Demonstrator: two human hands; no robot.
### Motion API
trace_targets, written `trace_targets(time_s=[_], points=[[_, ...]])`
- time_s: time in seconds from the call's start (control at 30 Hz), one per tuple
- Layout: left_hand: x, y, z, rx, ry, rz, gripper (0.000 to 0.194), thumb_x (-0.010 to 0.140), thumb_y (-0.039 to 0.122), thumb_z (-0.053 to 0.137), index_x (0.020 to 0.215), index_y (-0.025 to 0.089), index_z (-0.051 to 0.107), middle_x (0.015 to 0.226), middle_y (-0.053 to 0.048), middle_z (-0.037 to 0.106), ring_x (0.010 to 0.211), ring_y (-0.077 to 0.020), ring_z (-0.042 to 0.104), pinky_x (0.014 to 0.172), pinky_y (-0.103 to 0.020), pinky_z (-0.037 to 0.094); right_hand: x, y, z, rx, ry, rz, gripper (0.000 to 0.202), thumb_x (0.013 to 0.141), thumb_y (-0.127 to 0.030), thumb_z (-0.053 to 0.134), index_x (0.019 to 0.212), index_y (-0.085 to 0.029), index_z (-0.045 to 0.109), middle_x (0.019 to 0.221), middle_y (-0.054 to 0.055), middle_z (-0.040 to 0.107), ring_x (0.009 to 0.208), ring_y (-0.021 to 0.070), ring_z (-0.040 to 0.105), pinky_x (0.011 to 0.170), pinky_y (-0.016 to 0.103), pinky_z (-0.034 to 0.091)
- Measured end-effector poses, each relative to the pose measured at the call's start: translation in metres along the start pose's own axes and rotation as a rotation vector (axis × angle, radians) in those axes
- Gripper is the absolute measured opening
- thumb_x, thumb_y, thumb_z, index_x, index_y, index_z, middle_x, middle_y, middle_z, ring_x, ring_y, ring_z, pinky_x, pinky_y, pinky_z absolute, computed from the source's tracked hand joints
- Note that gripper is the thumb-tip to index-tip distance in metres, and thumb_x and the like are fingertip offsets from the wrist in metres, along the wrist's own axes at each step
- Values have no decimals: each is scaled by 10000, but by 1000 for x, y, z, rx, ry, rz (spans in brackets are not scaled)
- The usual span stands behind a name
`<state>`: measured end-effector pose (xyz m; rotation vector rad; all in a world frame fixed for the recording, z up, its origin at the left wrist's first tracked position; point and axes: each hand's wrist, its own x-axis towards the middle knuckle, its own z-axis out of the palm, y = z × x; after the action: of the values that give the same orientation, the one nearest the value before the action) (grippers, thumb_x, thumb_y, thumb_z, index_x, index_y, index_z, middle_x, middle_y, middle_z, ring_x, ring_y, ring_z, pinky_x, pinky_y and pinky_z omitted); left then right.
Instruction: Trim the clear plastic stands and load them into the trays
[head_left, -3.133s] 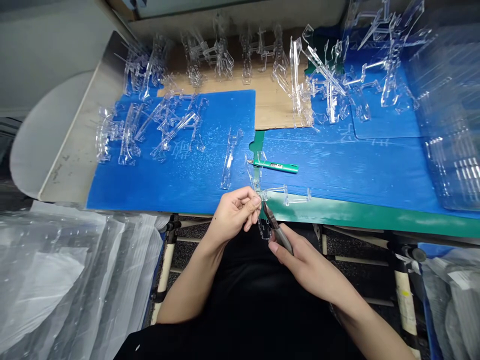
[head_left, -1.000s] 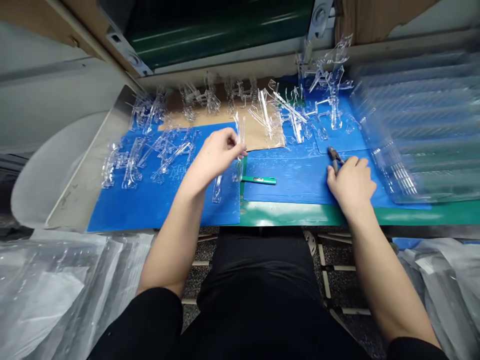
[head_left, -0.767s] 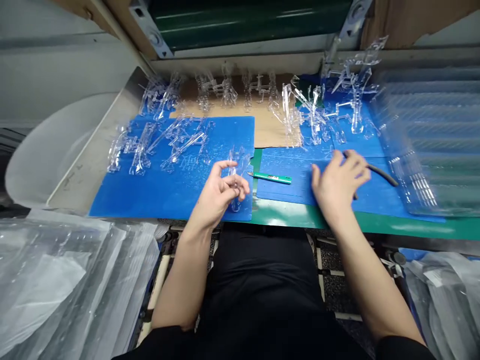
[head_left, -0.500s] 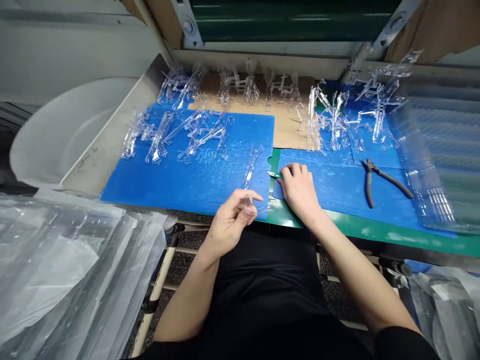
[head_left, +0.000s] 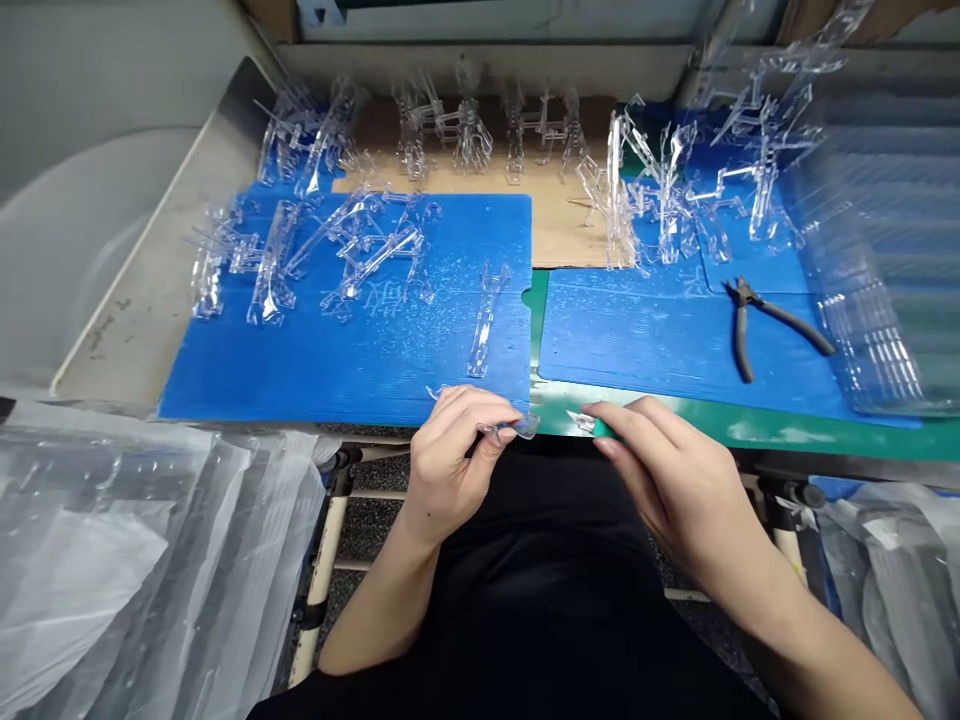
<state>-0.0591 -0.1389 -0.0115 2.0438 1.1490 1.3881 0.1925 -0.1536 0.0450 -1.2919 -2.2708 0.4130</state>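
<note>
One knife (head_left: 598, 427) now picked up

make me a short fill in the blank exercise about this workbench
The right hand holds a knife with a ____ handle.
The pliers lie nearer to the ____ hand than to the left hand.
Under the pliers is sheeting coloured ____.
The knife and the clear plastic part in the left hand are ____, not touching.

Missing words: green; right; blue; apart.
</note>
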Motion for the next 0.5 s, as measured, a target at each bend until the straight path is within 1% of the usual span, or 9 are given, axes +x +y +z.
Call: trace_targets(time_s=[0.07,0.23,0.33,0.5], points=[[2,6,1,-15,-26,-20,82,1112,171,654,1131,195,730,991,-64,785,938,-203,725,908,-383,514,-2,-4,-4,-19,-12,-14,221,1174,-203,541,1349,-174,673,999,67,715,843,196,712,750,314,525],[3,19,2,-54,-73,-46,115,1103,119,648,1133,191,732,956,-40,771,864,-171,675,845,-354,487,-4,-9,-7,-47,5,-55,252,1171,-200,551,1386,-153,673,995,66,725,813,187,696,716,316,514],[4,22,3,-58,-72,-51,112,1104,119,647,1128,184,735,950,-36,767,857,-167,663,838,-355,474,-3,-9,-6,-31,5,-62,255,1177,-211,539,1378,-145,683,970,61,713,791,181,685,696,314,509],[6,21,4,-46,-99,-24,109,1109,125,641,1127,178,735,929,-36,768,843,-165,664,831,-362,455,-8,-8,-10,56,-44,-32,281,1166,-201,564,1415,-143,681,970,59,693,776,173,672,694,303,506]])
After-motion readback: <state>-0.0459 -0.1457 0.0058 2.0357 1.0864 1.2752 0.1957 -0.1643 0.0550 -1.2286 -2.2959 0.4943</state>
